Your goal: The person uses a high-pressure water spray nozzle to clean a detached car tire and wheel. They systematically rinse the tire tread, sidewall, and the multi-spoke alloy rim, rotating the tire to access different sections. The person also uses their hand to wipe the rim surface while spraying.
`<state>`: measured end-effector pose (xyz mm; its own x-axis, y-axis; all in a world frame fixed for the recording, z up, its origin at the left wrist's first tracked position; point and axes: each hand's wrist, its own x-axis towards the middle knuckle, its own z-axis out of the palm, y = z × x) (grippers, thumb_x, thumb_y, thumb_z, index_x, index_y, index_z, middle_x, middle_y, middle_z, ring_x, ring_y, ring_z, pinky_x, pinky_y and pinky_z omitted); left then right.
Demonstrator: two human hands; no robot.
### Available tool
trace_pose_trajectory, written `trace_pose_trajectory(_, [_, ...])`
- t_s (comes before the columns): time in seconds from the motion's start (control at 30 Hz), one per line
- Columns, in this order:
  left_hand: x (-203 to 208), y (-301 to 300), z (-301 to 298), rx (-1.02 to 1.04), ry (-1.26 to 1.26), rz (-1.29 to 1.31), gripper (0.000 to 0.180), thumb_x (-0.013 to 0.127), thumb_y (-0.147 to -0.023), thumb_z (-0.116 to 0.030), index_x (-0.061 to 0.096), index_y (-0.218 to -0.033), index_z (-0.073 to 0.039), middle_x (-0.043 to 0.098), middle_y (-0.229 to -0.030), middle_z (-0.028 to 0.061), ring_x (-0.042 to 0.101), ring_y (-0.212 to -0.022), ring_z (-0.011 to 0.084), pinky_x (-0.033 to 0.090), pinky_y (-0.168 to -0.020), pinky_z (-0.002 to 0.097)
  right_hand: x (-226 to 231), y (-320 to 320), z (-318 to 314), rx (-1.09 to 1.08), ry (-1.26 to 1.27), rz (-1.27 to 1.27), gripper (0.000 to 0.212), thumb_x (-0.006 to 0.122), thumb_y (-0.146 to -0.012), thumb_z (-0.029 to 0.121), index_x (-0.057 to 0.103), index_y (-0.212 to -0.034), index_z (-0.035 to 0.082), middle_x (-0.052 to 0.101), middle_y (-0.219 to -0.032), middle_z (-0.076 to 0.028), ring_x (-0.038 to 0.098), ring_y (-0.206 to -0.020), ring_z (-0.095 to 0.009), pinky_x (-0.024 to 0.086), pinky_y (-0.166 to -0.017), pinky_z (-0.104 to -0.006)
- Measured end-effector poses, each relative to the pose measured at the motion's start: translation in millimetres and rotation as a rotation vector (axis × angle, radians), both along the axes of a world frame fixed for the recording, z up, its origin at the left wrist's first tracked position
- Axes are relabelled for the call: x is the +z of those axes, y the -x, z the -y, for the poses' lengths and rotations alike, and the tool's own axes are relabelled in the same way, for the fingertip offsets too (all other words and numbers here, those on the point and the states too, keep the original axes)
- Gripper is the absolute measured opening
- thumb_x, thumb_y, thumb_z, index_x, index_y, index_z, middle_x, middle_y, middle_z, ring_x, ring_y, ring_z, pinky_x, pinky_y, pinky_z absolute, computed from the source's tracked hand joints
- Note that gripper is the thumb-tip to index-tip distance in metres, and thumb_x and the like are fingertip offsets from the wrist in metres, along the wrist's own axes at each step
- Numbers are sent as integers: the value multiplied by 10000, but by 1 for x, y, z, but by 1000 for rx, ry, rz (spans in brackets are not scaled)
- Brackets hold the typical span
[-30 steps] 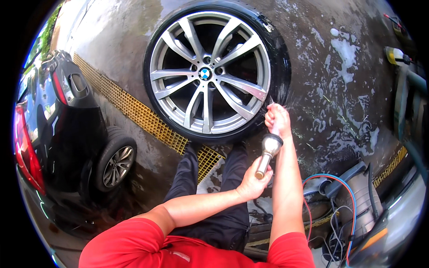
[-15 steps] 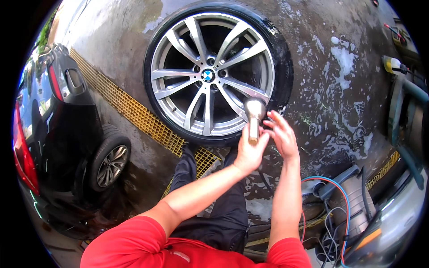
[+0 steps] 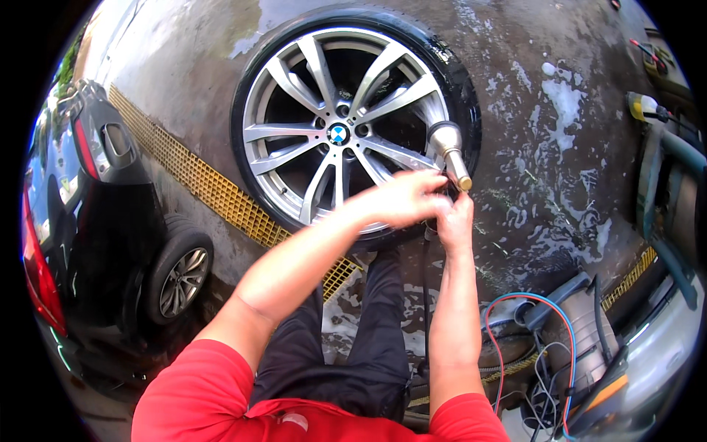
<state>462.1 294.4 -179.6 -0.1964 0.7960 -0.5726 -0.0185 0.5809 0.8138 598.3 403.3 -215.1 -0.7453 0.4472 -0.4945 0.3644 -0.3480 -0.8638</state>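
A silver alloy wheel [image 3: 324, 66] with a black tyre [image 3: 462, 96] lies face up on the wet floor in front of me. Over its right rim is a silver hand tool [image 3: 446, 140] with a bell-shaped head and a brass-coloured end. My right hand [image 3: 456, 221] is closed around the lower part of this tool, most of which my fingers hide. My left hand [image 3: 409, 199] reaches across the wheel's near edge to the tool, its fingers beside the right hand. Motion blurs the left hand, so its grip is unclear. A dark hose [image 3: 426, 280] hangs below the hands.
At the left stands a black car [image 3: 110, 221]. A yellow floor grating [image 3: 213, 191] runs diagonally past the wheel. White foam [image 3: 563, 103] streaks the floor on the right. Nearer lie red and blue hoses [image 3: 549, 300], beside machine parts [image 3: 582, 331] and a grey vehicle body [image 3: 655, 361].
The tool has moved up and right and tilted over the rim. My right hand, open beside it before, has closed on it. My left hand, which held it, has turned across toward the right hand.
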Motion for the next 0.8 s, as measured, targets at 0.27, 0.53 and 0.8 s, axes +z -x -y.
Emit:
trace_pose_trajectory(0.27, [-141, 171, -53, 143, 114, -1166, 535, 601, -936, -304, 494, -1392, -45, 466, -1418, 272, 456, -1313, 434, 353, -1131, 467, 59, 19, -2, 128, 123, -129, 457, 607, -808, -60, 545, -1261, -43, 603, -1163, -98, 588, -988, -136, 488, -839, -265])
trace_pose_trajectory(0.53, [-142, 247, -145, 702, 868, -741, 944, 521, -868, -678, 245, -1561, -100, 97, -1650, 144, 27, -1512, 394, 65, -1175, 638, 48, -7, -8, 8, 86, -76, 540, 606, -776, -111, 516, -1307, -70, 595, -1140, -146, 609, -918, -193, 511, -826, -301])
trace_pose_trajectory(0.8, [-192, 237, -148, 876, 860, -1171, 747, 614, -848, -504, 430, -1467, -128, 217, -1588, 233, 153, -1472, 463, 177, -1166, 614, 1, -28, -34, 9, -236, 266, 639, 647, -786, -50, 448, -1392, -74, 519, -1340, -193, 629, -1079, -253, 515, -931, -346])
